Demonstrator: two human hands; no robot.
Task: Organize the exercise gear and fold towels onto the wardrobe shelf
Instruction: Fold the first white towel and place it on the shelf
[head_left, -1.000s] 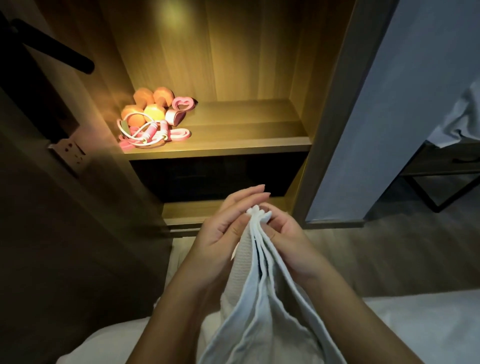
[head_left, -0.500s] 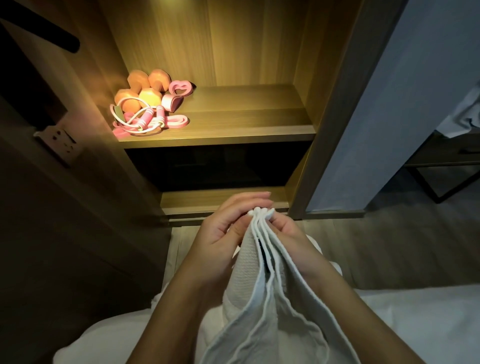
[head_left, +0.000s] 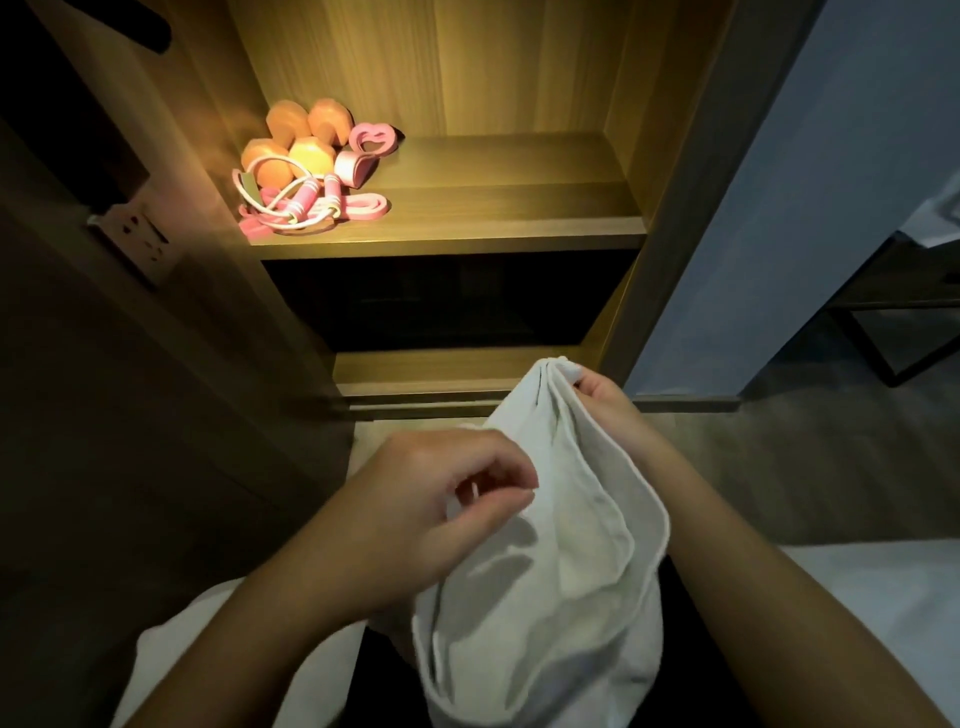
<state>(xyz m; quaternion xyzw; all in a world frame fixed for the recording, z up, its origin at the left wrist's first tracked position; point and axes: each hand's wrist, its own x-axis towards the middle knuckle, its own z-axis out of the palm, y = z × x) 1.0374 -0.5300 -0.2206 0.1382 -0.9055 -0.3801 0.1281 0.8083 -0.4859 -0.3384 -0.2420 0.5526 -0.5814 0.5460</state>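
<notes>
A white towel (head_left: 571, 545), folded into several layers, hangs in front of me below the wardrobe. My right hand (head_left: 602, 400) pinches its top corner and holds it up. My left hand (head_left: 431, 499) sits lower at the towel's left edge, fingers curled against the cloth. On the left of the lit wooden shelf (head_left: 493, 208) lie orange dumbbells (head_left: 296, 140), a pink jump rope (head_left: 306, 200), a pink band (head_left: 363, 205) and a pink heart-shaped grip (head_left: 371, 137). The right part of that shelf is bare wood.
A dark compartment and a lower shelf edge (head_left: 441, 369) lie under the lit shelf. A wall socket (head_left: 137, 236) is on the dark panel at left. White bedding (head_left: 857, 597) spreads below my arms. A black-framed table (head_left: 893, 322) stands at right.
My left hand left the towel's top corner and slid down its left edge. My right hand keeps the top, which moved slightly right. The view tilted down.
</notes>
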